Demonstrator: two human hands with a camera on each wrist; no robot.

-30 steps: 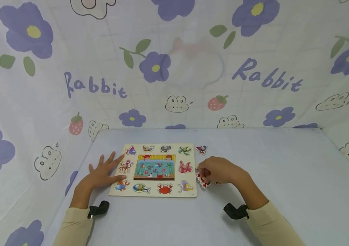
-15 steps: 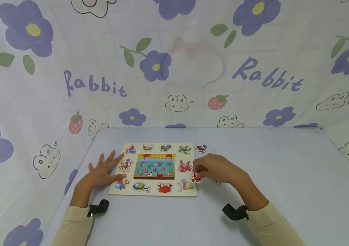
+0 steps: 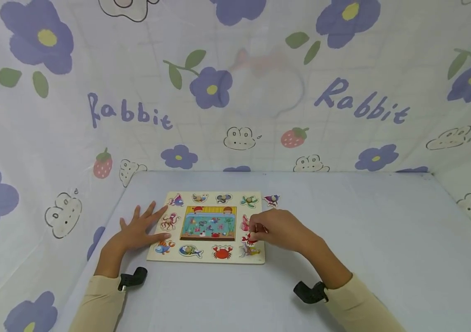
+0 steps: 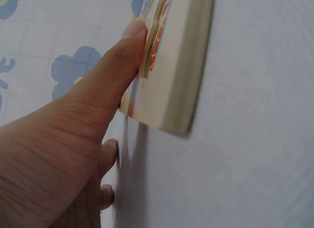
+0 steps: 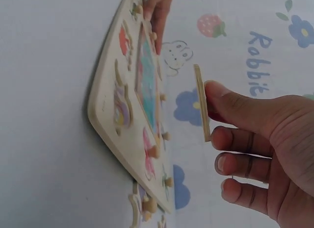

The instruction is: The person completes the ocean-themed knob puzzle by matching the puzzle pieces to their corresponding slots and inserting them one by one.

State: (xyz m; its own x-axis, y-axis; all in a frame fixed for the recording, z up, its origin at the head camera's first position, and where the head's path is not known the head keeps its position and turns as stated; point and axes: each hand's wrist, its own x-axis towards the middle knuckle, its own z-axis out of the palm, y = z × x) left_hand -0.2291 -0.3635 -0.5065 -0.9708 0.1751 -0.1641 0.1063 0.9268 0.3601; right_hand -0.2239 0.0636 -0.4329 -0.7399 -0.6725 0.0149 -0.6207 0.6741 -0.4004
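I hold the left hand (image 3: 138, 233) palm down in the lower left of the head frame, fingers fanned toward the upper right, thumb stretched rightward. Its sleeved forearm (image 3: 102, 297) rises from the bottom edge. My right hand (image 3: 281, 230) sits below and right of centre, thumb and fingers pinching; the right wrist view shows three fingers bent beneath the thumb. That sleeved forearm (image 3: 360, 302) slants up and leftward from the lower right.

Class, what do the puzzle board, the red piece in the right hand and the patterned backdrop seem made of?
Puzzle board: likely wood or fibreboard, smooth; pale, thick edge.
Red piece in the right hand: probably plywood, printed face; bare tan edge, seemingly layered.
Patterned backdrop: thin fabric or plastic, matte; creases, slight see-through.
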